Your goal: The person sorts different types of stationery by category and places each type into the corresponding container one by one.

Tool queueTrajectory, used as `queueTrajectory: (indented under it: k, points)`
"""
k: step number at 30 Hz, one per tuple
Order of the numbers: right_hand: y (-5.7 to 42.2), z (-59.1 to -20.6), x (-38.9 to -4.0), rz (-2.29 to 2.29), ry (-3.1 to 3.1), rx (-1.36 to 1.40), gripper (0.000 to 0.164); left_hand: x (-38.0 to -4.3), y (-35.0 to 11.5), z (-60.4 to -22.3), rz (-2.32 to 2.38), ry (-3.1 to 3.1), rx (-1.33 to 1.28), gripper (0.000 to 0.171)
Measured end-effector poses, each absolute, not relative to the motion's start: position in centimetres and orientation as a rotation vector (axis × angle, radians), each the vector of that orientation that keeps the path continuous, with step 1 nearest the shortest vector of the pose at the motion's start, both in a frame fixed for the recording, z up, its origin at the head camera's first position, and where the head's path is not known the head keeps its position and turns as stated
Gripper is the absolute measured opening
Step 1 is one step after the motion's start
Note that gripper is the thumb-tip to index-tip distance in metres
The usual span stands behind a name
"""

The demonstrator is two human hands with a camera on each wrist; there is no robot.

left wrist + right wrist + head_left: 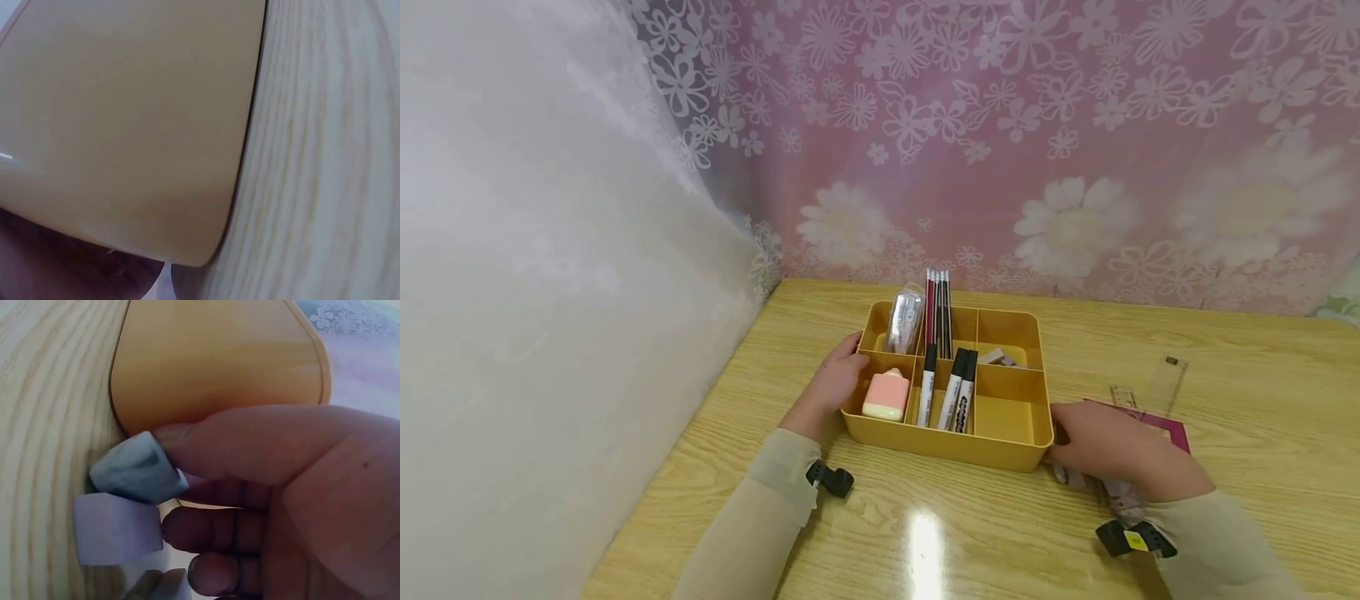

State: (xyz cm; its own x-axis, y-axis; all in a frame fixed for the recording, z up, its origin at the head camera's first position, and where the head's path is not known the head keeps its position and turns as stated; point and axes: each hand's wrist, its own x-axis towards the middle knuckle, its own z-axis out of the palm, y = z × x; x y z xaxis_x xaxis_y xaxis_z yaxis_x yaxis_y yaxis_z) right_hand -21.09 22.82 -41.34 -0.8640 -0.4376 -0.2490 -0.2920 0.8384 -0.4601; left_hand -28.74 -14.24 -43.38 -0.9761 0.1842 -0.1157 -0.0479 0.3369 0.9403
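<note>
Item count, left hand [835, 383] to right hand [1105, 439].
1 tray [943, 443] between, 6 compartments [1003, 419]. Nearest left hand: 1 bottle [887, 395], 1 clear case [904, 322]. Further right: 3 markers [951, 392]; pencils [937, 312], number unclear. At right hand: 3+ blocks [115, 530]; beyond it: 2 rulers [1167, 387].

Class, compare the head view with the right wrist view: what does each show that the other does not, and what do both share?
Only the head view: the left hand holding the left side of the yellow organizer, and the pink bottle-shaped item, markers and pencils inside.

Only the right wrist view: the right thumb's tip at a block's grey-smudged face, a lilac block clearly beside it.

Both: the right hand, the organizer's outside, the wooden table and flowered backdrop.
</note>
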Motion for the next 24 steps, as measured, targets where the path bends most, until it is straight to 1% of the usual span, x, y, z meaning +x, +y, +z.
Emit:
queueTrajectory:
  k: [2, 10, 17, 18, 21, 24]
  points:
    - [22.67, -41.45, -21.00, -0.606, 2.658, -0.520, 0.033, -28.73, -14.23, -43.32, 1.693, 2.399, 0.119, 0.054]
    - [22.51, -41.70, -20.89, -0.657, 2.637, -0.511, 0.019, -28.67, -14.20, -43.19, 1.698, 2.390, 0.119, 0.054]
    - [22.92, -41.70, -21.37, -0.563, 2.761, -0.592, 0.021, -28.64, -14.22, -43.36, 1.697, 2.387, 0.101, 0.055]
    - [22.99, -41.63, -21.43, -0.564, 2.783, -0.603, 0.019, -28.65, -14.23, -43.40, 1.697, 2.386, 0.101, 0.055]
    - [23.17, -41.26, -21.58, -0.607, 2.842, -0.622, 0.008, -28.69, -14.23, -43.48, 1.705, 2.381, 0.102, 0.054]
    - [23.34, -40.82, -21.63, -0.671, 2.888, -0.594, 0.008, -28.70, -14.21, -43.47, 1.710, 2.380, 0.097, 0.054]
